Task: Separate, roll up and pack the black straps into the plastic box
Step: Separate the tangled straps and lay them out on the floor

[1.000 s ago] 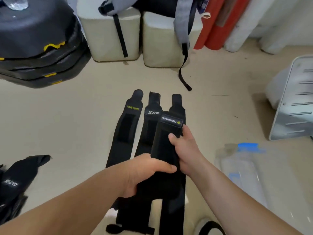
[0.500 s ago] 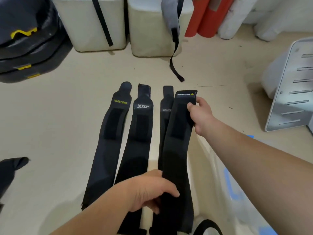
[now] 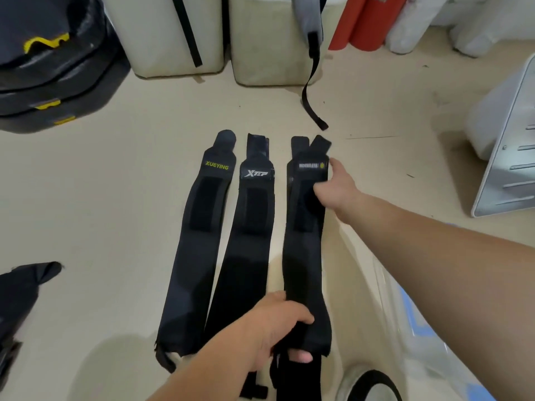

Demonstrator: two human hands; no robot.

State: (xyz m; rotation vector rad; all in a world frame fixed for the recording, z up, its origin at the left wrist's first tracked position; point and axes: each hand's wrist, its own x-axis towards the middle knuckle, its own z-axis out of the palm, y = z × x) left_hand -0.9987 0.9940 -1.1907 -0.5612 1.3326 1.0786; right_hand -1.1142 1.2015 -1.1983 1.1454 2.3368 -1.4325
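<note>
Black straps lie side by side on the beige floor. The leftmost strap (image 3: 199, 227) reads XUEYING in yellow, the middle strap (image 3: 246, 235) reads XTEP in white. A third, labelled strap (image 3: 304, 250) lies stretched on top of another one, whose tip (image 3: 296, 144) shows beyond it. My right hand (image 3: 335, 189) holds the labelled strap's far end, fingers curled on its edge. My left hand (image 3: 275, 331) grips its near end, thumb under it. The clear plastic box (image 3: 405, 337) with blue latches sits at the lower right, partly under my right arm.
More black straps (image 3: 20, 290) lie heaped at the left edge. Stacked black cases (image 3: 52, 65) with yellow marks stand at the back left. Two cream boxes (image 3: 260, 44), a grey bag's dangling strap (image 3: 311, 91), red rolls (image 3: 364, 21) and a white panel (image 3: 509, 146) line the back and right.
Both hands have drawn the labelled strap out full length, the right hand carrying its far end away from me, and laid it flat over the right-hand strap.
</note>
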